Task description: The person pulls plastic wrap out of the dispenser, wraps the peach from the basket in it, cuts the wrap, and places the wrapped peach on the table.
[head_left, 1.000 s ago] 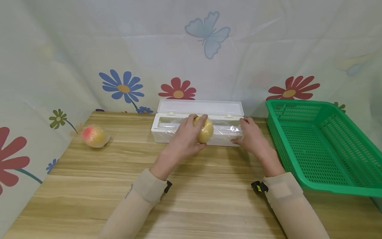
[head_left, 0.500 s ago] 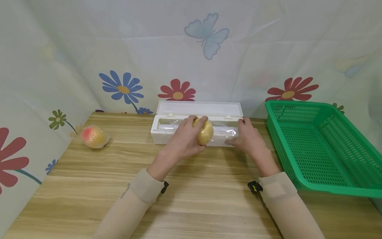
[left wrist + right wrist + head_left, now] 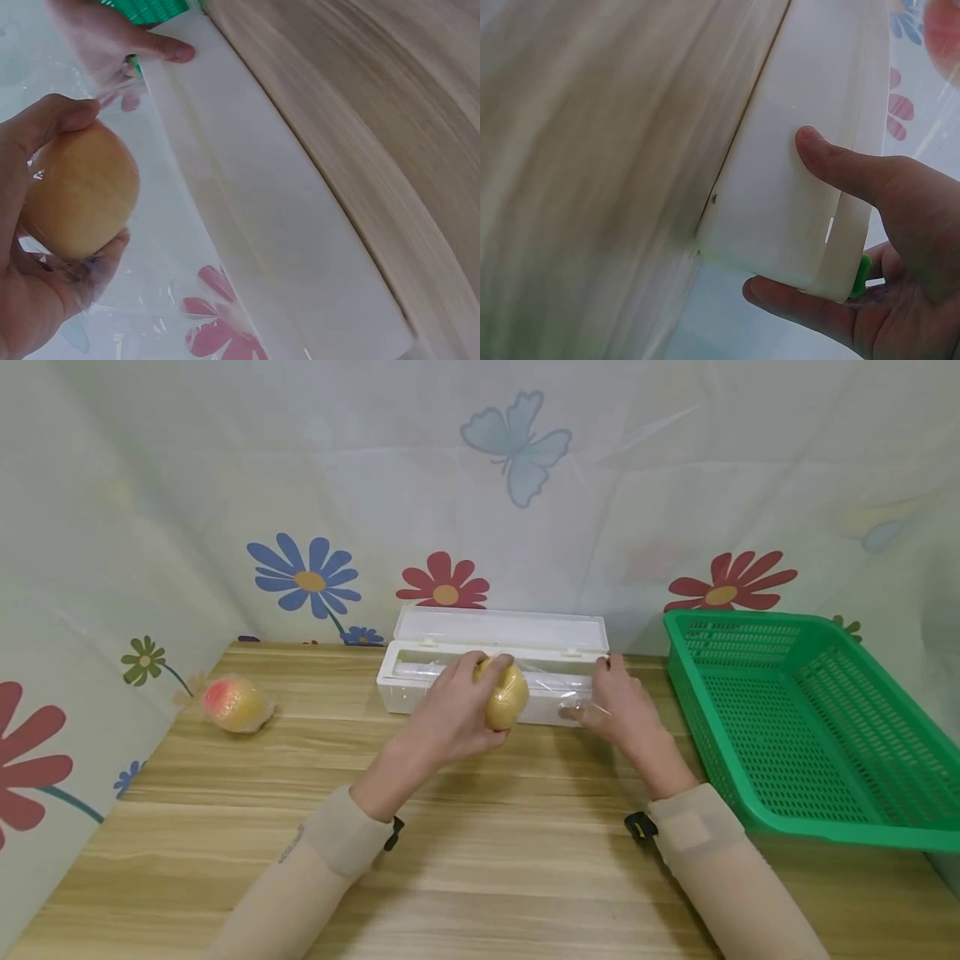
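Note:
A yellow peach [image 3: 507, 697] sits in my left hand [image 3: 453, 718], gripped between thumb and fingers above the front of a long white cling film dispenser [image 3: 401, 695]. Its reddish side shows in the right wrist view. Clear cling film [image 3: 555, 685] runs over the dispenser and clings about the peach [image 3: 82, 187] in the left wrist view. My right hand [image 3: 622, 706] holds the dispenser's right end. In the right wrist view its thumb lies on the white front face [image 3: 780, 195], fingers round the end beside a small green piece [image 3: 862, 276].
Another peach [image 3: 238, 703], yellow and pink in clear film, lies at the table's left. A green plastic basket [image 3: 708, 735] stands to the right. The dispenser's white lid [image 3: 502, 627] is raised at the back, before a flowered curtain [image 3: 600, 527]. Wood-grain table [image 3: 495, 860] lies in front.
My left hand and the peach have shifted slightly left and towards me. The right hand has moved a little left along the dispenser's end. The film's folds have changed.

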Motion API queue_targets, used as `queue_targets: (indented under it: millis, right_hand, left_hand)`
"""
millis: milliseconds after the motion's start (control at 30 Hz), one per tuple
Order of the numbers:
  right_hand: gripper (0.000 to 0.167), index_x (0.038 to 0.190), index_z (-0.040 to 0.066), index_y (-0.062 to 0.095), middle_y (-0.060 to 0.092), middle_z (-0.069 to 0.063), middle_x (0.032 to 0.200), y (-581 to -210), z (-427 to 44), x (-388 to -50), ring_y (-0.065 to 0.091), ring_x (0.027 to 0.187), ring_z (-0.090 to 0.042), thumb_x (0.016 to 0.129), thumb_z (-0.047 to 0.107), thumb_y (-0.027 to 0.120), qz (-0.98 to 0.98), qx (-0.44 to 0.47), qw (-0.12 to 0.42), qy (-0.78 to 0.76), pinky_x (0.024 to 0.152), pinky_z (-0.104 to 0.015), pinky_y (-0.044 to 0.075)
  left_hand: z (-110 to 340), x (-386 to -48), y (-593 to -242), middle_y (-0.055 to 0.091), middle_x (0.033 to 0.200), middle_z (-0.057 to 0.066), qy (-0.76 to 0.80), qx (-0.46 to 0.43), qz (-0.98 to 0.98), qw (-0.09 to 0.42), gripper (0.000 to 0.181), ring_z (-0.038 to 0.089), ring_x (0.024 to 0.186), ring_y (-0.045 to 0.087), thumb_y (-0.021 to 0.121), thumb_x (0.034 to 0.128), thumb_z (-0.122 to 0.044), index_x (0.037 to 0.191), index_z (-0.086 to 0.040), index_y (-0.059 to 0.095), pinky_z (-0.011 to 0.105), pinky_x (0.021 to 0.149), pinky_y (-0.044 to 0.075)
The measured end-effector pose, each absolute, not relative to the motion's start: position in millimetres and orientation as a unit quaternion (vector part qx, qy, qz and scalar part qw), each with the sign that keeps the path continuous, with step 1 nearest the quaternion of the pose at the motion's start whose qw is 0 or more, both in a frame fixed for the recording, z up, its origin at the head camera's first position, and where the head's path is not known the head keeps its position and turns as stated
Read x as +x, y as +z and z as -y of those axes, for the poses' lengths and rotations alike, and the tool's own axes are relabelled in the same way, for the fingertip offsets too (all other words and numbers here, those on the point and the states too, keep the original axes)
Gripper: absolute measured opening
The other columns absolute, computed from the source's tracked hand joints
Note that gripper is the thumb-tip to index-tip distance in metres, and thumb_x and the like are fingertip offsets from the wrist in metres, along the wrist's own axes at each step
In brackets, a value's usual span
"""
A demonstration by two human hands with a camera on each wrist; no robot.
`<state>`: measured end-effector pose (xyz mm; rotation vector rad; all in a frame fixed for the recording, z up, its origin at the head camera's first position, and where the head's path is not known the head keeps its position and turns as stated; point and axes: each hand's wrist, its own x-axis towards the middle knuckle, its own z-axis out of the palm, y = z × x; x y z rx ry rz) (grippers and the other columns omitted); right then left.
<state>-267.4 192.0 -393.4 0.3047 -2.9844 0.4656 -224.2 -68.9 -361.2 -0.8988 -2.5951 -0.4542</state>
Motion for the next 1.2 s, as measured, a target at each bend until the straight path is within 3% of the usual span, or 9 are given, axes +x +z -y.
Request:
queue_targets:
  millis: [167,333,467,667,933,1200]
  right_hand:
    - [0.098,0.139,-0.025,0.036,0.039,-0.04,0.136,-393.8,-193.8,-268.9,0.062,0.096,-0.057,0.084,0.041,0.084,0.983,0.11,0.061,0.134,0.083,-0.062,0.055]
    - [0.089,0.137,-0.026,0.038,0.042,-0.041,0.133,-394.4,-193.6,-270.3,0.063,0.088,-0.056,0.087,0.032,0.082,0.983,0.111,0.074,0.127,0.077,-0.06,0.056]
    - [0.085,0.137,-0.026,0.039,0.043,-0.039,0.131,-394.8,-192.7,-269.8,0.063,0.09,-0.056,0.086,0.028,0.081,0.982,0.109,0.08,0.133,0.078,-0.06,0.056]
    - [0.094,0.134,-0.026,0.041,0.044,-0.038,0.129,-395.5,-192.4,-268.1,0.063,0.09,-0.057,0.082,0.039,0.085,0.981,0.108,0.083,0.14,0.078,-0.061,0.056]
    - [0.091,0.135,-0.025,0.041,0.043,-0.037,0.13,-396.1,-191.8,-267.4,0.063,0.09,-0.056,0.081,0.034,0.086,0.981,0.104,0.075,0.148,0.078,-0.06,0.056]
    - [0.093,0.133,-0.023,0.042,0.043,-0.037,0.128,-395.0,-191.5,-266.7,0.063,0.091,-0.054,0.082,0.04,0.087,0.98,0.104,0.074,0.151,0.079,-0.06,0.057]
  left_hand:
    - [69.9,-217.7,-361.1,0.054,0.128,0.022,-0.151,-0.338,0.907,0.2,0.088,0.035,0.114,0.057,0.093,0.0709,-0.031,0.143,-0.008,0.048,0.045,0.098,0.052]
    - [72.1,-209.4,-360.5,0.053,0.128,0.023,-0.153,-0.353,0.899,0.211,0.089,0.036,0.111,0.058,0.092,0.0697,-0.028,0.142,-0.007,0.046,0.045,0.097,0.052]
    - [73.9,-202.3,-360.8,0.053,0.127,0.021,-0.151,-0.352,0.899,0.213,0.089,0.034,0.106,0.058,0.092,0.0691,-0.029,0.142,-0.007,0.046,0.045,0.094,0.054]
    - [75.0,-191.8,-360.8,0.054,0.125,0.021,-0.144,-0.353,0.897,0.222,0.089,0.033,0.103,0.059,0.093,0.0683,-0.031,0.141,-0.007,0.047,0.045,0.089,0.056]
    - [78.0,-176.8,-361.1,0.055,0.122,0.023,-0.134,-0.368,0.887,0.243,0.09,0.036,0.1,0.06,0.094,0.0651,-0.03,0.139,-0.005,0.048,0.046,0.087,0.056]
    - [79.8,-163.8,-359.8,0.056,0.123,0.023,-0.136,-0.374,0.88,0.258,0.093,0.037,0.109,0.058,0.095,0.0629,-0.03,0.139,-0.007,0.047,0.046,0.092,0.056]
